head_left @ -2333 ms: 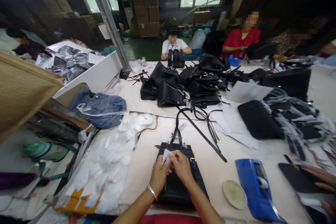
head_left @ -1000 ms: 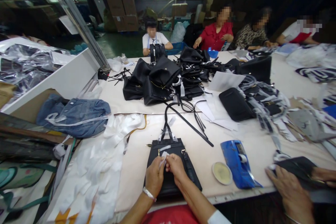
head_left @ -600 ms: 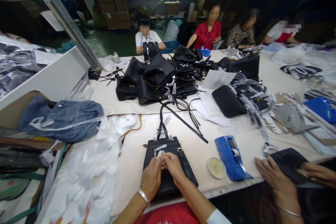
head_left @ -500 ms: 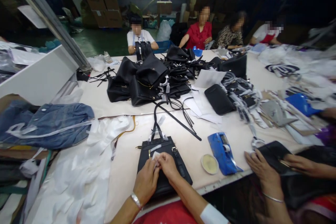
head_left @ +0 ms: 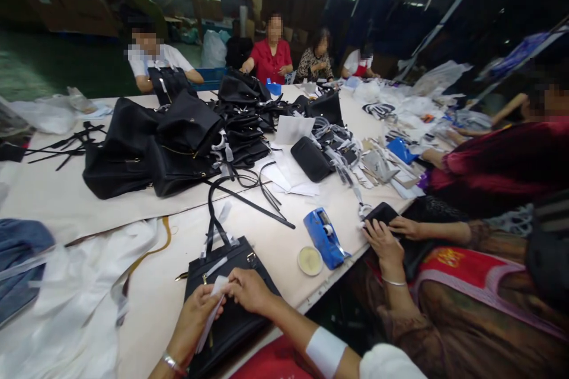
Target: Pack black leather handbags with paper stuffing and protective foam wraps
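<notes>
A black handbag (head_left: 249,275) lies flat on the table in front of me, its handles pointing away. Over it, my left hand (head_left: 193,314) grips a thin white strip (head_left: 208,323), which looks like folded paper or film; I cannot tell which. My right hand (head_left: 248,290) pinches the upper end of the same strip, close to the left fingertips. A gold zipper pull (head_left: 181,276) sticks out at the bag's left edge. Right of the bag are a round tin of yellowish stuff (head_left: 310,261) and a blue tape dispenser (head_left: 323,238).
Black bags (head_left: 133,148) are heaped further back, with loose straps (head_left: 249,204) before them. White sheeting (head_left: 89,290) covers the left side. At right, a co-worker's hands (head_left: 384,243) hold a black pouch. Other people sit across the table (head_left: 53,189).
My view has swung to the right, so more of the co-worker beside me shows. The white strip, earlier mostly covered by my fingers, now shows as a longer length between my hands.
</notes>
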### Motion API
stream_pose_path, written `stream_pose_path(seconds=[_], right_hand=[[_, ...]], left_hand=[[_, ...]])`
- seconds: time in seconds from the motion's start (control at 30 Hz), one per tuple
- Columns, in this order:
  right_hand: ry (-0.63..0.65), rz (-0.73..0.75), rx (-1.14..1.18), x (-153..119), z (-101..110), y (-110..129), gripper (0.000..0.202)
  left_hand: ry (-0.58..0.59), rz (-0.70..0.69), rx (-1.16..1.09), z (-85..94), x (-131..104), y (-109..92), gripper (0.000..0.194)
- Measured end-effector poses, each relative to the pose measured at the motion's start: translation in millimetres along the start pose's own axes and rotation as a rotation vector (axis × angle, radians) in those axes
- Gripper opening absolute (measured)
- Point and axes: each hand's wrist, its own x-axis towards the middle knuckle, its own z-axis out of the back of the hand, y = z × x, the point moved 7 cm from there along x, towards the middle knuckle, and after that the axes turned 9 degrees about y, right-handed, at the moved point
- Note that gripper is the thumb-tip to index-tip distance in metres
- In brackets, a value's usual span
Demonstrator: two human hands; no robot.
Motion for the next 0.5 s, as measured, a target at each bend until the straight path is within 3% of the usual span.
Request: stream_pose_path(seconds=[0.07, 0.13, 0.2, 0.27, 0.3, 0.37, 0.5], right_hand=[[-0.077, 0.013, -0.082, -21, 43, -9, 0.014], [-0.360, -0.049, -0.256, -59, 114, -25, 0.018], [-0.652, -0.223, -0.406, -110, 189, -53, 0.022], [-0.792, -0.461, -0.494, -156, 245, -90, 0.023], [-0.795, -0.568, -0.463, -174, 263, -112, 0.024], [-0.705, -0.675, -0.353, -193, 280, -150, 0.025], [-0.587, -0.652, -0.191, -195, 275, -187, 0.032]], left_hand=[[-0.023, 0.001, 0.017, 2.0, -1, 0, 0.038], [-0.048, 0.008, 0.026, 5.1, -4, 0, 0.039], [-0.051, 0.010, 0.031, 6.5, -5, -1, 0.040], [-0.034, 0.006, 0.040, 5.2, -6, -1, 0.041], [-0.021, 0.003, 0.045, 3.7, -6, -2, 0.042], [-0.003, 0.000, 0.059, 0.6, -5, -2, 0.044], [-0.010, 0.016, 0.080, -1.6, -5, -3, 0.048]])
